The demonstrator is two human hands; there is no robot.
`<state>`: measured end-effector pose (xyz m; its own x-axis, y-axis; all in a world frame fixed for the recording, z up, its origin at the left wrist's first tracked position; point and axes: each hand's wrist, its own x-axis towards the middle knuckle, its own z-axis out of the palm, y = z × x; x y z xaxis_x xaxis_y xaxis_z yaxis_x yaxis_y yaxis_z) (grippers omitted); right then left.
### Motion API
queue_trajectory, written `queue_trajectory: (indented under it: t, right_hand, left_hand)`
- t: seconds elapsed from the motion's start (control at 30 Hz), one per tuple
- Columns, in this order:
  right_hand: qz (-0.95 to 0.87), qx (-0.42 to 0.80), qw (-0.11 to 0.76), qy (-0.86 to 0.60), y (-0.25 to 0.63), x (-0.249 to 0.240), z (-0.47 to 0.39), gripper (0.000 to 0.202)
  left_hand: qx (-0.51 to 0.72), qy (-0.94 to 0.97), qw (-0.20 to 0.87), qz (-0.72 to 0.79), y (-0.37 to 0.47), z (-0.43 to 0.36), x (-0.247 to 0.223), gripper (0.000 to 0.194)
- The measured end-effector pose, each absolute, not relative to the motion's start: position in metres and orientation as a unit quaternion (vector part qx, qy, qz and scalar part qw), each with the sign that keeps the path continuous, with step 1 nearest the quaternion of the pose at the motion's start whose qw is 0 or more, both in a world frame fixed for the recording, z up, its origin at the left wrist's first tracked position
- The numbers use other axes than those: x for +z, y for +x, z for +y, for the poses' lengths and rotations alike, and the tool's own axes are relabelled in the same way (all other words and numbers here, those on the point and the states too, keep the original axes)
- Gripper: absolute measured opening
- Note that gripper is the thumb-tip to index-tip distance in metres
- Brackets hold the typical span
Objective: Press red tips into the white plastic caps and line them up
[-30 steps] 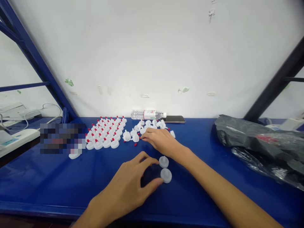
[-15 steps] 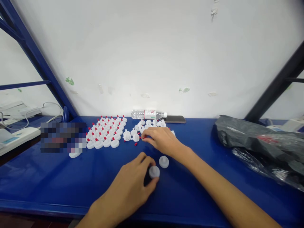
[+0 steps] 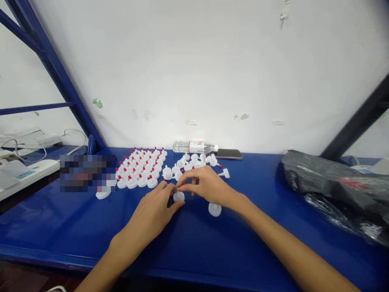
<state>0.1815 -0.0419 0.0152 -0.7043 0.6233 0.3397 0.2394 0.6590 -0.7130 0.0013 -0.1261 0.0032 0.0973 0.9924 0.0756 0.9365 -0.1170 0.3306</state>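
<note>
My left hand (image 3: 153, 209) grips a white plastic cap (image 3: 179, 197) between thumb and fingers on the blue table. Above that cap, my right hand (image 3: 205, 184) pinches a small red tip, mostly hidden by the fingers, at the cap's top. Another white cap (image 3: 214, 209) without a red tip stands below my right wrist. To the left are rows of white caps with red tips (image 3: 142, 180). Behind my hands lies a loose pile of white caps (image 3: 188, 165), and a single cap (image 3: 225, 173) lies on its side to the right of it.
A clear bottle (image 3: 194, 147) lies by the wall beside a dark phone (image 3: 227, 154). Grey plastic bags (image 3: 331, 178) cover the right side. At the left are a blurred dark item (image 3: 82, 172), a white power strip (image 3: 39, 172) and a blue metal frame (image 3: 57, 73).
My left hand has moved forward and left with its cap. My right hand has come away from the pile to that cap, with a red tip in its fingers. The view has shifted slightly.
</note>
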Motion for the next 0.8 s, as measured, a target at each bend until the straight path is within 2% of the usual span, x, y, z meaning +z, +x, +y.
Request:
queue_trajectory:
  t: [0.17, 0.53, 0.8]
  right_hand:
    - [-0.881, 0.311, 0.254, -0.249, 0.1760, 0.0138, -0.0472, 0.008]
    - [-0.892, 0.272, 0.226, -0.281, 0.1763, 0.0158, -0.0473, 0.008]
    - [-0.867, 0.320, 0.206, -0.322, 0.1722, 0.0151, -0.0473, 0.007]
  left_hand:
    - [0.142, 0.735, 0.086, 0.657, 0.0014, -0.1252, -0.0009, 0.021]
    - [0.139, 0.731, 0.098, 0.661, 0.0029, -0.1270, 0.0013, 0.021]
    - [0.130, 0.730, 0.102, 0.664, 0.0042, -0.1263, 0.0023, 0.022]
